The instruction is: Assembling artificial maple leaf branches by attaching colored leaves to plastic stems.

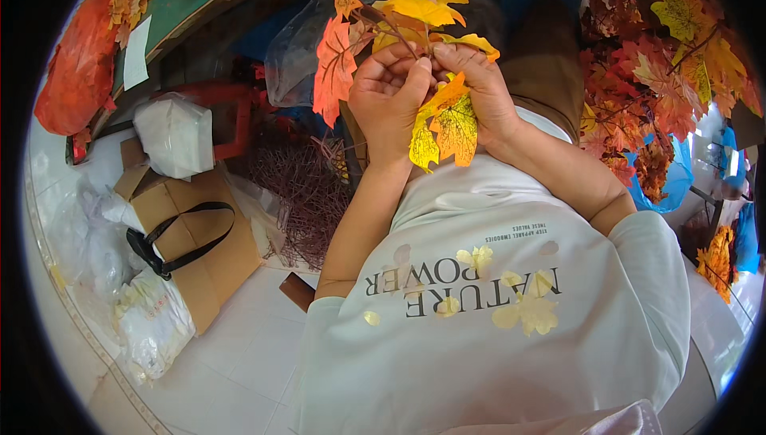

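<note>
Both hands meet in front of my chest around an artificial maple leaf branch. My left hand (389, 96) is closed, its fingers curled round the thin brown stem (388, 23). Pinched at the same spot, my right hand (485, 90) grips the branch where thumb and fingertips come together. Yellow leaves (423, 11) fan out above the fingers, and a coral-red leaf (335, 68) hangs beside the left hand. Below the fingertips dangle yellow and orange leaves (456, 125). The exact joint between the stems is hidden by my fingers.
An open cardboard box (195, 236) with a black strap stands on the tiled floor at left, near clear plastic bags (152, 323). Behind it lies a heap of thin dark red stems (299, 188). Red and orange leaf bunches (638, 92) crowd the right side. A green tabletop (187, 6) runs along the far left.
</note>
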Motion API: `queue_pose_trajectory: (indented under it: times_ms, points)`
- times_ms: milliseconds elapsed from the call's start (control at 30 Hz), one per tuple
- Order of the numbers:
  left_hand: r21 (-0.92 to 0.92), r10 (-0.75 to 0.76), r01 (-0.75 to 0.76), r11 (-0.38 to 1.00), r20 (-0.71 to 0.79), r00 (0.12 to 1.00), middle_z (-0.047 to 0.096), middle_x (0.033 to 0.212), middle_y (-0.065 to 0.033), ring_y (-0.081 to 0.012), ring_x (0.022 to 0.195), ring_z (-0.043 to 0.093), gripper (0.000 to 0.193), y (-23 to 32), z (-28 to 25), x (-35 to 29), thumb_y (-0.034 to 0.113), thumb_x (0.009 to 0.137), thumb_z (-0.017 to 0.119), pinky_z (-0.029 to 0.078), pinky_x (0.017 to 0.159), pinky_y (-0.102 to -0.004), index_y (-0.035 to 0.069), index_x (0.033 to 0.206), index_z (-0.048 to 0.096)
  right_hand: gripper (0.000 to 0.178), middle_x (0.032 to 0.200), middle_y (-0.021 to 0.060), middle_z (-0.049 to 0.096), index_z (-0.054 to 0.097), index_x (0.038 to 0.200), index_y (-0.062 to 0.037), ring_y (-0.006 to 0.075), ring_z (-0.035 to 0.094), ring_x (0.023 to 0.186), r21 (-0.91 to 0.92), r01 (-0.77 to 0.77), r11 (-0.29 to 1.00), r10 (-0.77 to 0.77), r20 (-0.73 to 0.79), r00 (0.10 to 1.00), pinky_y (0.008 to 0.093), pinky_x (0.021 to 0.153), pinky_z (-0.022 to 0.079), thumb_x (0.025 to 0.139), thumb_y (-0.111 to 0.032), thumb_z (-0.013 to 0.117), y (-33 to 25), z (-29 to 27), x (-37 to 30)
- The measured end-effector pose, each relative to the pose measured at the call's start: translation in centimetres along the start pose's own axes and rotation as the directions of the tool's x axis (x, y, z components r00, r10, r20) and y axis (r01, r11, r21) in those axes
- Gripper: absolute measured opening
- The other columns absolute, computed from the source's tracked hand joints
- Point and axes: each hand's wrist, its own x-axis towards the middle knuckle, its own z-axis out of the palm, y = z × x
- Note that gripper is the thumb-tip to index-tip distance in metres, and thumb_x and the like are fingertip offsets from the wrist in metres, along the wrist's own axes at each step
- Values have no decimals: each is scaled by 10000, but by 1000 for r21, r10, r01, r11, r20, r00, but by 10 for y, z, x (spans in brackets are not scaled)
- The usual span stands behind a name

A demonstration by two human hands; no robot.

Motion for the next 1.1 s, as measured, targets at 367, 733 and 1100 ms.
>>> queue_pose_trajectory:
  times_ms: [367,733,1100]
  points:
    - [-25,6,-6,1000,35,999,631,778,-92,-121,638,620,180,-1,-2,0,-72,766,622,520,616,-216,-44,937,574,153,816,48,622,598,906,-2,98,607,709,-22,-20,1000,21,33,999,224,648,509,899,-151,563,0,-2,0]
    - [32,23,-26,999,108,994,629,770,-74,-94,622,602,181,-2,-4,2,-55,779,630,511,587,-200,-42,952,579,153,803,42,617,598,907,2,88,592,691,-52,6,999,-3,48,999,218,644,494,898,-147,565,-2,-3,-2]
    - [-29,22,-20,999,55,998,640,810,-71,-87,653,600,130,-13,-13,9,3,818,643,512,594,-194,-27,939,606,133,767,50,629,619,912,28,102,599,676,-311,170,935,-177,6,984,218,637,495,841,-82,643,0,-3,2]
